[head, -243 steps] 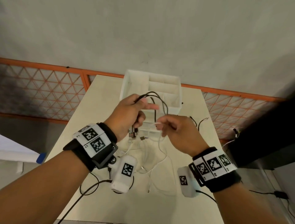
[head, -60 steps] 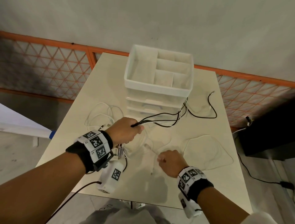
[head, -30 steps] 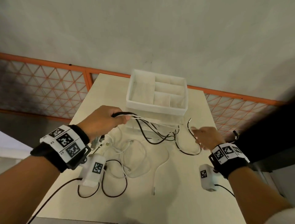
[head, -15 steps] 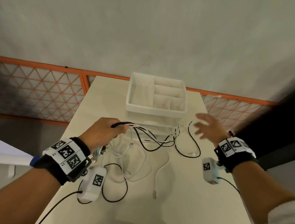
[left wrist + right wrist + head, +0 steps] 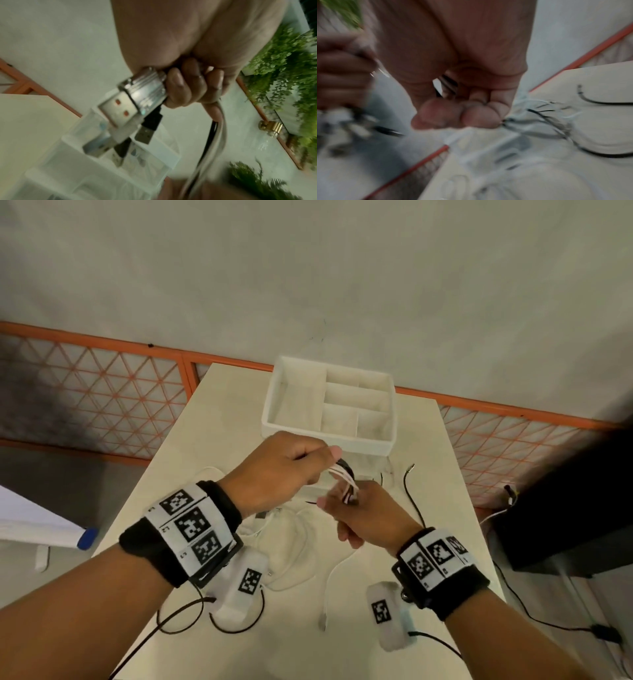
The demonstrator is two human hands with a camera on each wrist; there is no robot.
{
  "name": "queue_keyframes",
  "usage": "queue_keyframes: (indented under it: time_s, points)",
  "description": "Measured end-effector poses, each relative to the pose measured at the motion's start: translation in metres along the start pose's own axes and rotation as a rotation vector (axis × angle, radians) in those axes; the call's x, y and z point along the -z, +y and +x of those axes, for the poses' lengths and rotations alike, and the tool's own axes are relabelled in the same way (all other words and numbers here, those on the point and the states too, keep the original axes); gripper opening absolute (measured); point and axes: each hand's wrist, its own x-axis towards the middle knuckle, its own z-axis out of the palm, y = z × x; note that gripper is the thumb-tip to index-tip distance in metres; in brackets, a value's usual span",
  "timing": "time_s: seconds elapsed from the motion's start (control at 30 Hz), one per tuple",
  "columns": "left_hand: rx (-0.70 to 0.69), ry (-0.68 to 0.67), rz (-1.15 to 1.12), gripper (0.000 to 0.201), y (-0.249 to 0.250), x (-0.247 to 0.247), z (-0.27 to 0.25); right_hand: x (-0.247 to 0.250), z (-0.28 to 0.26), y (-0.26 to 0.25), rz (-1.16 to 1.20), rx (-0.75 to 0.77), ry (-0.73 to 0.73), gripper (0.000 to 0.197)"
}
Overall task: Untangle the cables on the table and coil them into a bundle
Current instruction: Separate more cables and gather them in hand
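Observation:
Above the middle of the table, my left hand (image 5: 318,465) grips a bunch of white and black cables (image 5: 346,479). In the left wrist view its fingers (image 5: 181,89) curl round the cable ends, with a silver USB plug (image 5: 137,97) and a black USB plug (image 5: 149,127) sticking out. My right hand (image 5: 339,506) sits just below and grips the same strands. The right wrist view is blurred; its fingers (image 5: 471,115) are curled and the cables (image 5: 539,121) trail out toward the table. Loose white loops (image 5: 301,542) hang and lie on the table (image 5: 212,433).
A white compartment organizer (image 5: 270,405) stands on drawers at the table's back, right behind my hands. A black cable end (image 5: 409,494) lies to the right. A white cable end (image 5: 323,616) lies near the front. A dark object (image 5: 565,508) stands off the right edge.
My right hand came in from the right, where it was open, and now grips the cables just below my left hand. The left hand shifted right toward the organizer.

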Motion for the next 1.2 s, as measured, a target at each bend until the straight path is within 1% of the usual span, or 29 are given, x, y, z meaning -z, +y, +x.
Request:
queue_keyframes:
  time_s: [0.07,0.1,0.13,0.17,0.2,0.23,0.27,0.3,0.33,0.43,0.47,0.5,0.57,0.6,0.67,0.73,0.77,0.8,0.83,0.87,0.9,0.93,1.0,1.03,1.07,1.1,1.13,1.17,1.2]
  points:
    - [0.011,0.024,-0.086,0.051,0.001,0.008,-0.001,0.014,0.010,0.038,-0.157,-0.204,-0.070,0.021]
    - [0.030,0.027,-0.103,0.052,-0.002,0.015,-0.001,0.025,0.015,0.058,-0.239,-0.276,-0.068,0.020]
    - [0.059,0.009,-0.085,0.052,-0.005,0.022,-0.002,0.036,0.019,0.074,-0.310,-0.305,-0.004,0.017]
    - [0.107,-0.034,-0.028,0.052,-0.013,0.028,-0.003,0.049,0.021,0.086,-0.369,-0.298,0.122,0.012]
    - [0.169,-0.106,0.075,0.051,-0.020,0.032,-0.004,0.062,0.021,0.095,-0.402,-0.267,0.293,0.006]
    - [0.237,-0.190,0.214,0.049,-0.029,0.034,-0.005,0.075,0.019,0.098,-0.381,-0.213,0.484,0.009]
    - [0.291,-0.267,0.356,0.047,-0.040,0.033,-0.005,0.085,0.018,0.100,-0.312,-0.145,0.630,0.017]
    - [0.319,-0.318,0.481,0.045,-0.051,0.028,-0.006,0.094,0.017,0.101,-0.237,-0.096,0.688,0.028]
    - [0.332,-0.337,0.580,0.042,-0.061,0.021,-0.007,0.099,0.016,0.102,-0.197,-0.075,0.646,0.041]
    - [0.368,-0.251,0.683,0.032,-0.080,-0.005,-0.008,0.092,0.014,0.107,-0.275,-0.111,0.339,0.081]
    - [0.371,-0.205,0.676,0.033,-0.084,-0.012,-0.008,0.088,0.013,0.111,-0.278,-0.128,0.277,0.087]
    - [0.379,-0.164,0.654,0.034,-0.088,-0.017,-0.008,0.083,0.012,0.113,-0.273,-0.157,0.234,0.088]
    - [0.372,-0.118,0.601,0.035,-0.088,-0.027,-0.007,0.075,0.009,0.110,-0.300,-0.183,0.170,0.080]
    - [0.354,-0.113,0.584,0.035,-0.084,-0.031,-0.006,0.068,0.007,0.105,-0.328,-0.149,0.162,0.076]
    - [0.286,-0.128,0.559,0.033,-0.075,-0.040,-0.005,0.051,0.002,0.090,-0.338,0.020,0.202,0.075]
    - [0.193,-0.181,0.522,0.028,-0.065,-0.047,-0.004,0.027,-0.003,0.071,-0.305,0.232,0.157,0.082]
    - [0.151,-0.206,0.498,0.024,-0.060,-0.050,-0.004,0.014,-0.003,0.065,-0.320,0.298,0.099,0.077]
    - [0.118,-0.218,0.462,0.020,-0.055,-0.052,-0.004,0.002,-0.002,0.062,-0.346,0.342,0.056,0.062]
    - [0.096,-0.213,0.421,0.019,-0.050,-0.052,-0.005,-0.005,0.002,0.063,-0.380,0.355,0.044,0.041]
    - [0.082,-0.190,0.382,0.019,-0.046,-0.050,-0.006,-0.006,0.007,0.064,-0.390,0.321,0.033,0.025]
    - [0.082,-0.156,0.355,0.020,-0.045,-0.045,-0.007,-0.001,0.012,0.067,-0.368,0.247,0.002,0.022]
    - [0.098,-0.123,0.352,0.020,-0.045,-0.039,-0.009,0.008,0.017,0.072,-0.374,0.146,-0.054,0.026]
    - [0.160,-0.115,0.414,0.017,-0.052,-0.025,-0.015,0.029,0.023,0.086,-0.489,-0.007,-0.130,0.025]
    - [0.211,-0.144,0.461,0.016,-0.057,-0.019,-0.019,0.038,0.026,0.095,-0.546,-0.042,-0.074,0.018]
    - [0.271,-0.187,0.504,0.016,-0.063,-0.016,-0.022,0.043,0.027,0.104,-0.566,-0.056,0.075,0.009]
    - [0.334,-0.232,0.547,0.016,-0.069,-0.015,-0.025,0.045,0.028,0.112,-0.540,-0.031,0.281,0.002]
    - [0.394,-0.267,0.586,0.017,-0.076,-0.015,-0.028,0.043,0.029,0.118,-0.498,0.041,0.480,0.005]
    - [0.443,-0.277,0.613,0.021,-0.082,-0.017,-0.030,0.038,0.029,0.122,-0.455,0.128,0.617,0.012]
    - [0.479,-0.252,0.629,0.026,-0.089,-0.019,-0.031,0.033,0.030,0.122,-0.410,0.181,0.663,0.020]
